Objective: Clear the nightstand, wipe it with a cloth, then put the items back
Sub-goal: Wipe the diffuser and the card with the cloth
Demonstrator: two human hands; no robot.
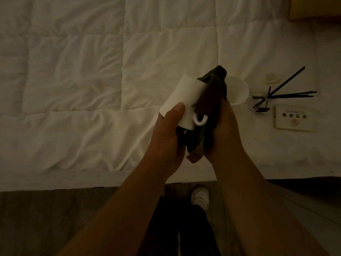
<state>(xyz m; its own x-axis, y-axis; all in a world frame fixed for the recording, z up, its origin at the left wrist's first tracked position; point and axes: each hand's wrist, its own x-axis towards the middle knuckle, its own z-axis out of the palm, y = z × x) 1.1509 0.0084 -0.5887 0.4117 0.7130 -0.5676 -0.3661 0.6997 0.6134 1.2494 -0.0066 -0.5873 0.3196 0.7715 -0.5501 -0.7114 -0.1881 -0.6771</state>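
The left hand (167, 133) grips a white mug (181, 102) held on its side above the bed (73, 80), thumb across its wall. The right hand (224, 130) grips a dark green cloth (215, 93) pressed against the mug. At three o'clock, a second white cup (238, 90) and a reed diffuser (263, 100) lie on the bed.

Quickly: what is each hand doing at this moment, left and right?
Left hand: closed around the white mug, holding it above the bed.
Right hand: gripping the dark cloth against the mug.
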